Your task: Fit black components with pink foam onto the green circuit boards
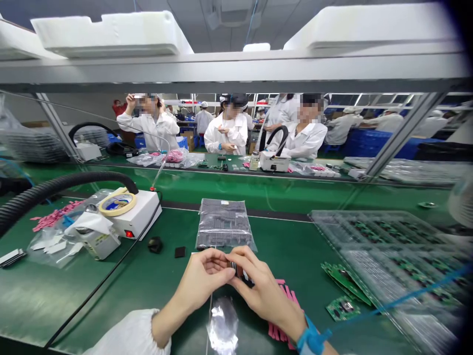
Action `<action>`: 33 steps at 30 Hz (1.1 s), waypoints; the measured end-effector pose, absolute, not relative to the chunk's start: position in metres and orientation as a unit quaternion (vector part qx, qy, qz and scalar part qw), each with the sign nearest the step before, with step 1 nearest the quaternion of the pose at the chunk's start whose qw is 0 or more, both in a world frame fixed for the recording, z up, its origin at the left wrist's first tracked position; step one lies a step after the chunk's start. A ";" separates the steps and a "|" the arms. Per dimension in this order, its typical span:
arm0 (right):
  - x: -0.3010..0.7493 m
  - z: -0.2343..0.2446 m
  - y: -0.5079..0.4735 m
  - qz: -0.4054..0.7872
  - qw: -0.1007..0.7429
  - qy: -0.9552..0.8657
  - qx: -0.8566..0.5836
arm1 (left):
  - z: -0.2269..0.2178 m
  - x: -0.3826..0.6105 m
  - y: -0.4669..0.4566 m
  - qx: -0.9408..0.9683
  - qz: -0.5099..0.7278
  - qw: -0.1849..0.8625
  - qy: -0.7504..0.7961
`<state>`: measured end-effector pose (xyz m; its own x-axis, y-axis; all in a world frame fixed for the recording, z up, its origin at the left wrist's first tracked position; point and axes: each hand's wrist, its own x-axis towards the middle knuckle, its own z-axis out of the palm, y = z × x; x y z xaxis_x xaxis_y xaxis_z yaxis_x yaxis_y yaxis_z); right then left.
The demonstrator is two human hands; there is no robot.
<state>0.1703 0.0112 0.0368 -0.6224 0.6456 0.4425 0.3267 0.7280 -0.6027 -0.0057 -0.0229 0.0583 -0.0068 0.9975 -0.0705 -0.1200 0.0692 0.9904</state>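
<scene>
My left hand point(201, 281) and my right hand point(260, 288) meet over the green bench, both with fingers curled round a small dark part point(241, 273) pinched between them. A blue strap point(310, 337) circles my right wrist. Just beyond the hands lies a clear bag of dark parts point(224, 224). Pink strips point(286, 310) lie under my right hand. A shiny foil scrap point(222, 328) rests below the hands.
Left stands a white box with a tape roll point(117, 202) and a black hose point(55, 187). Clear trays of circuit boards point(384, 241) and loose green boards point(342, 283) fill the right. Small black pieces point(180, 252) lie nearby. People in white coats point(227, 130) work across the belt.
</scene>
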 end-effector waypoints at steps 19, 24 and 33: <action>0.174 0.039 0.020 0.467 0.477 -0.692 -0.274 | 0.053 -0.005 -0.012 0.581 0.575 0.346 0.460; 0.174 0.036 0.020 0.488 0.479 -0.679 -0.266 | 0.050 -0.002 -0.012 0.585 0.573 0.348 0.455; 0.173 0.037 0.022 0.484 0.463 -0.690 -0.275 | 0.048 -0.006 -0.011 0.584 0.572 0.358 0.452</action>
<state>0.1729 0.0217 0.0367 -0.4205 0.8273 0.3725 -0.0697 0.3799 -0.9224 -0.0056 -0.0109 0.0484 -0.0619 0.9367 0.3446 0.1187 -0.3359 0.9344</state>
